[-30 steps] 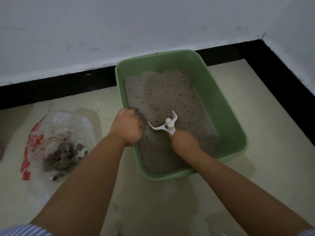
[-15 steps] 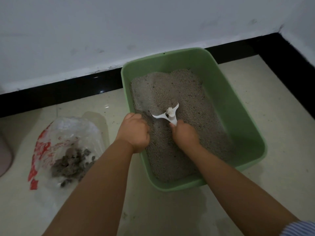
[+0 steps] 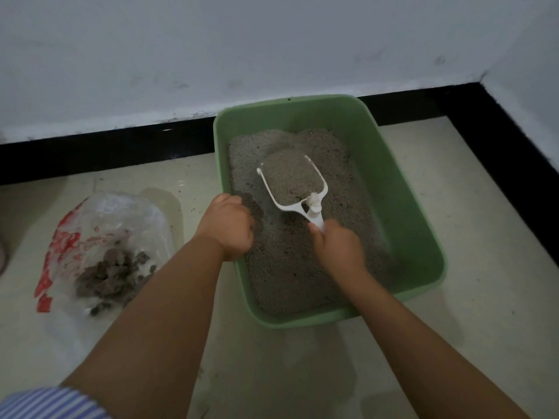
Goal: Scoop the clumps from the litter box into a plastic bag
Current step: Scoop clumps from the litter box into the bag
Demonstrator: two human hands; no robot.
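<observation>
A green litter box (image 3: 390, 176) stands on the tiled floor against the wall, filled with grey litter (image 3: 290, 261). My right hand (image 3: 338, 252) grips the handle of a white scoop (image 3: 302, 204), which is raised over the litter and heaped with grey grains. My left hand (image 3: 227, 228) is closed over the box's left rim. To the left on the floor lies a clear plastic bag (image 3: 102, 231) with red print, holding several dark clumps (image 3: 115, 273).
A white wall with a black skirting (image 3: 106, 152) runs behind the box and turns a corner at the right. A striped sleeve (image 3: 51, 403) shows at the bottom left. Beige floor tiles surround the box.
The scoop was dug into the litter near my hands; now it is lifted and tilted up, full of litter, further toward the box's far end. My left hand stays on the rim.
</observation>
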